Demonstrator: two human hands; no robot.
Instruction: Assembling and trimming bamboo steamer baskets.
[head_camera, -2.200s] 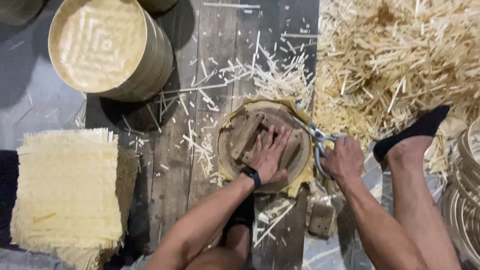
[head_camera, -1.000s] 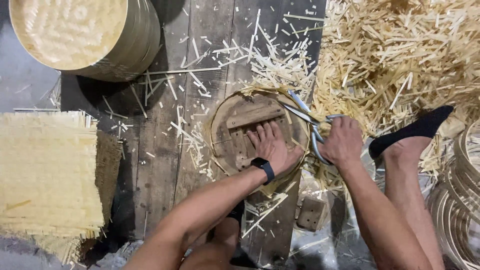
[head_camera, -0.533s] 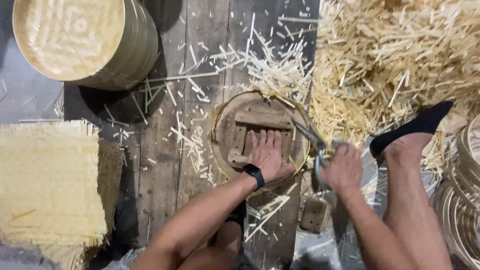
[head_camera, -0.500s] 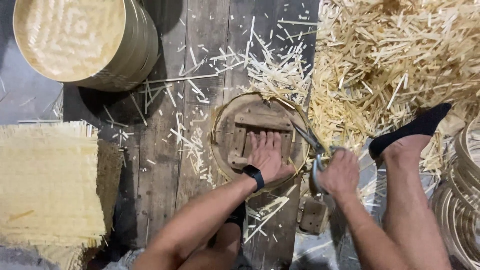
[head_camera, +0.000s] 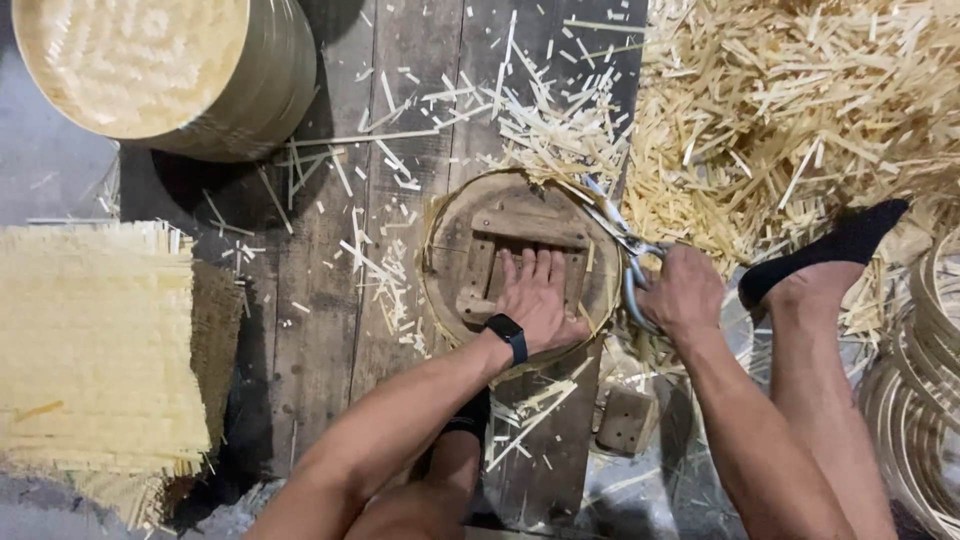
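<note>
Wooden disc (head_camera: 520, 250) flat under the left hand (head_camera: 540, 300), fingers (head_camera: 528, 268) spread apart and pressed down on its cross-braced face, a black watch (head_camera: 508, 338) on the wrist just behind them. Right beside that, the right hand (head_camera: 682, 292) has its fingers curled tight around the pale handles of the scissors (head_camera: 622, 250), blades reaching up and away along the disc's right rim, where a thin woven bamboo edge (head_camera: 438, 240) pokes out around the wood. Beyond the blade tips lies a scatter of pale bamboo offcuts (head_camera: 560, 130) on the dark floor planks (head_camera: 330, 330), thickening into a deep heap of trimmings (head_camera: 800, 110) past the right hand. A foot in a black sock (head_camera: 830, 250) rests against that heap. Far off past the left hand, a round bamboo steamer stack (head_camera: 160, 70); out to its left, a pile of square woven mats (head_camera: 90, 350). Bamboo hoops (head_camera: 920, 400) sit at the far right.
</note>
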